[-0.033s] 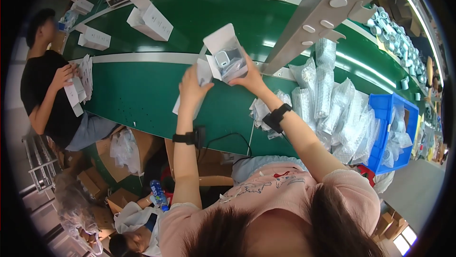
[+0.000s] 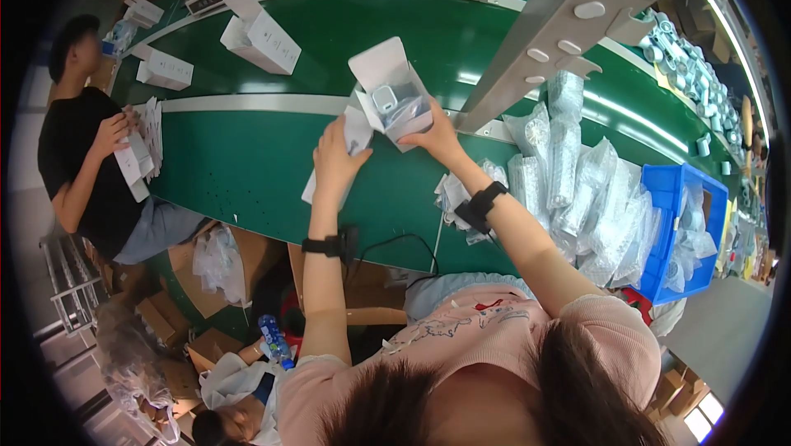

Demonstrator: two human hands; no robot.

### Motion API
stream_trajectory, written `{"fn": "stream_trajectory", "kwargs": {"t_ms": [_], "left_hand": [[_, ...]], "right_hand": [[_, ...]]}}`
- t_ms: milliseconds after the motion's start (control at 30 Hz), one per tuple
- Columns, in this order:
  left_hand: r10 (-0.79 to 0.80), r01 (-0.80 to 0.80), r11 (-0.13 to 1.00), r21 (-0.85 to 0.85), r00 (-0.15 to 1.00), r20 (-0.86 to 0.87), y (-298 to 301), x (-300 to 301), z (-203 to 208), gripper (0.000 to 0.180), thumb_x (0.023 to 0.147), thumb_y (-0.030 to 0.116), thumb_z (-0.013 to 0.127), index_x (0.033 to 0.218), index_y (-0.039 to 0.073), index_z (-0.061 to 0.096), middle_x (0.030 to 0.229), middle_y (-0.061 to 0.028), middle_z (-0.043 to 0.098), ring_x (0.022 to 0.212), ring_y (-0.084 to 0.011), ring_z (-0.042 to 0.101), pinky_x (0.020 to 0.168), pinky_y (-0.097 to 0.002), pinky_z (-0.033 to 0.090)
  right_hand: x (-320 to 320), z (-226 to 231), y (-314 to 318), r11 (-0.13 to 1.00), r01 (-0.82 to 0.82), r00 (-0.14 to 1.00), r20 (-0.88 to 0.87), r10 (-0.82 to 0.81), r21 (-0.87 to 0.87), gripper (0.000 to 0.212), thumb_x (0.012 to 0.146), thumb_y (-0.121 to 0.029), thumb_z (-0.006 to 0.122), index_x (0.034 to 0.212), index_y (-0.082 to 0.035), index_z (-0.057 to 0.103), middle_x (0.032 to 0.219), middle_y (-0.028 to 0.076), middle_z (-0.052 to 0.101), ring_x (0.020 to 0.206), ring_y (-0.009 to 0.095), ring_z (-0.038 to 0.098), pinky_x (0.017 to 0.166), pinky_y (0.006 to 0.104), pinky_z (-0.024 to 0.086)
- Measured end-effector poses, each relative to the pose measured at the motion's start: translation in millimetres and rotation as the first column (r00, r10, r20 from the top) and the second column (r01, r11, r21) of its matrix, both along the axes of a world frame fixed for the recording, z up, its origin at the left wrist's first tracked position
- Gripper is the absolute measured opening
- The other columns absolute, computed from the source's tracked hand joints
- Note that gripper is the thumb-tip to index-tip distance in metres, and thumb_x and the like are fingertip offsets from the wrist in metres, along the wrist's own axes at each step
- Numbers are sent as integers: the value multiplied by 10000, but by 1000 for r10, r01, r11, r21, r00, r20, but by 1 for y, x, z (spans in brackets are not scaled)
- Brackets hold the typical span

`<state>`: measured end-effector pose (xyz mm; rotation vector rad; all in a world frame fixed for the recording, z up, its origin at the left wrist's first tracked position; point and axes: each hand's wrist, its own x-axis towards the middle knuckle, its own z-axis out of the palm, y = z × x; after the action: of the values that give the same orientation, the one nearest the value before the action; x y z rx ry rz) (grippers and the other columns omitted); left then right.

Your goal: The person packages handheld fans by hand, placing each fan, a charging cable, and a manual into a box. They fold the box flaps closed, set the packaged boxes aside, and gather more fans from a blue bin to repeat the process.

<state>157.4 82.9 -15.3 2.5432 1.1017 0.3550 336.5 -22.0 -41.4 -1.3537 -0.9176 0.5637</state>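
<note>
My right hand [image 2: 439, 139] is closed round the side of an open white carton [image 2: 378, 64], its lid flap standing up. Inside sits a small white device [image 2: 384, 99] with a rounded square face, among clear plastic wrapping. Just to the left, my left hand [image 2: 336, 157] is closed on a second white carton [image 2: 360, 126], which reaches from beside the open carton to below my palm. My palm and fingers cover its middle. Both cartons are held over the green worktable [image 2: 239, 137].
Bubble-wrapped pieces [image 2: 568, 174] and a blue bin [image 2: 669, 223] lie to the right. White cartons [image 2: 262, 44] stand on the green belt [image 2: 346, 21] beyond. A metal post [image 2: 544, 34] rises right of my hands. A co-worker [image 2: 86, 133] at left holds a white carton.
Both hands and the two cartons have shifted very slightly. The grips look the same.
</note>
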Motion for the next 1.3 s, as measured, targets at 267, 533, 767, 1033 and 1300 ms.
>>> {"fn": "stream_trajectory", "kwargs": {"t_ms": [267,533,767,1033,1300], "left_hand": [[107,-162,953,-258,970,-217,-21,-8,36,725,602,146,643,1269,137,357,1086,-209,453,939,-378,503,806,-410,436],[37,-160,957,-241,894,-447,-35,9,39,672,635,145,671,1240,224,390,1093,-193,359,905,-397,495,728,-437,454],[26,19,961,-275,987,159,-69,5,84,627,607,162,734,1149,137,421,1120,-181,371,957,-337,470,795,-380,423],[-193,273,956,-105,860,472,-87,67,55,640,588,115,771,1099,119,386,1140,-191,376,993,-349,470,796,-393,434],[-99,175,983,-63,776,623,-105,64,31,706,557,81,794,1023,98,264,1160,-225,386,1016,-379,468,815,-410,425]], "right_hand": [[36,-7,92,941,337,941,10,-337,26,928,529,-137,799,1295,-10,292,1276,165,376,1156,255,409,939,330,360],[21,19,-9,832,-62,912,308,272,-552,855,701,-286,667,1331,38,186,1362,246,233,1266,360,247,1011,374,274],[195,52,-90,593,451,681,687,254,-667,393,823,-392,499,859,-14,599,769,227,600,690,384,594,601,428,499],[329,-96,-62,449,525,831,550,-84,-723,977,670,-345,690,1372,-85,63,1136,299,474,1025,386,518,858,436,430],[170,108,-117,906,420,691,-662,-291,41,623,741,-63,616,1248,-84,254,1099,129,454,921,240,541,743,382,497]]}}
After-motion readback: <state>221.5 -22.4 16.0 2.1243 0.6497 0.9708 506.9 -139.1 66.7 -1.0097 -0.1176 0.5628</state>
